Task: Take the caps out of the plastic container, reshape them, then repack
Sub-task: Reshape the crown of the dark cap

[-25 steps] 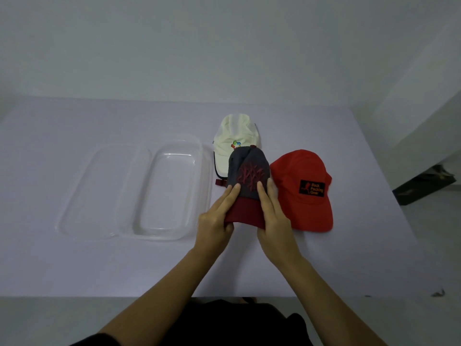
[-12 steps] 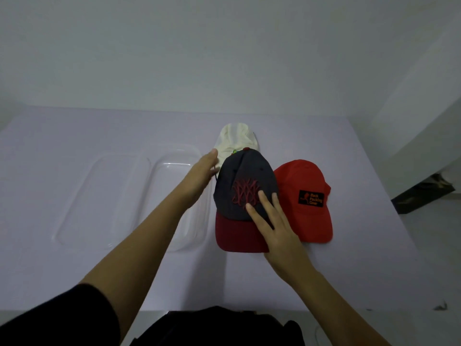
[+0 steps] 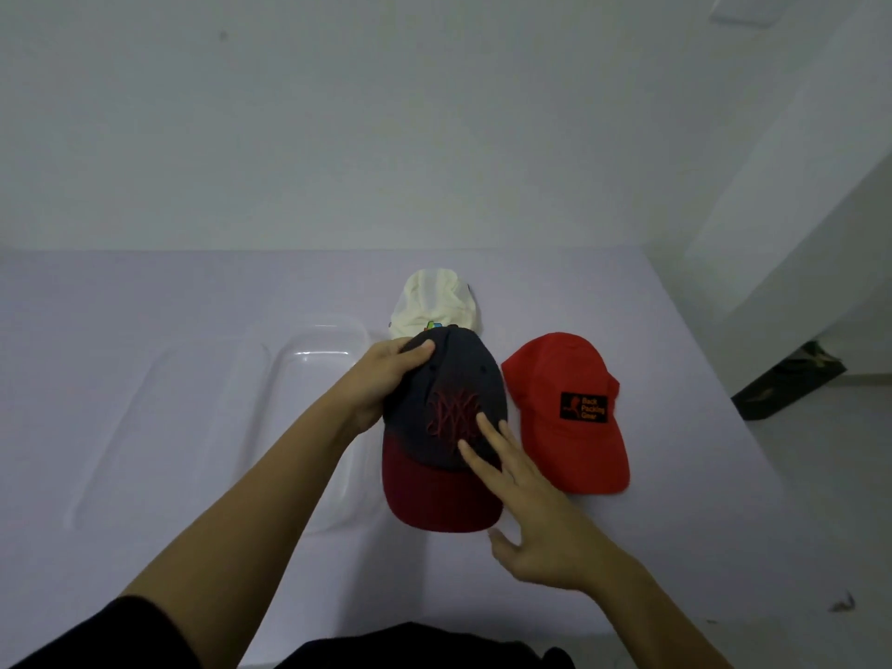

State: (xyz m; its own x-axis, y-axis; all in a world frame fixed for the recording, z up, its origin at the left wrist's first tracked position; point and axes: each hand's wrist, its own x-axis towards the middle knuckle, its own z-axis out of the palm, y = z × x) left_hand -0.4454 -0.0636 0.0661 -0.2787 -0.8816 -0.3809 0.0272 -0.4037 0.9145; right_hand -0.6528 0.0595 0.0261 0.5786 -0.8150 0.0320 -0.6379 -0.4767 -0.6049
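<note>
Left hand (image 3: 381, 379) gripping dark cap (image 3: 458, 374), right hand (image 3: 536, 519) flat-fingered, lilac table (image 3: 685, 533), white wall (image 3: 338, 137)

matt cloth caps (image 3: 444, 403), glossy clear plastic container (image 3: 309, 359)

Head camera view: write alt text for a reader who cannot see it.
A left hand grips the crown of a dark grey cap with a maroon brim; the right hand rests its fingers on it. A red cap, cream cap and clear plastic container lie nearby.
</note>
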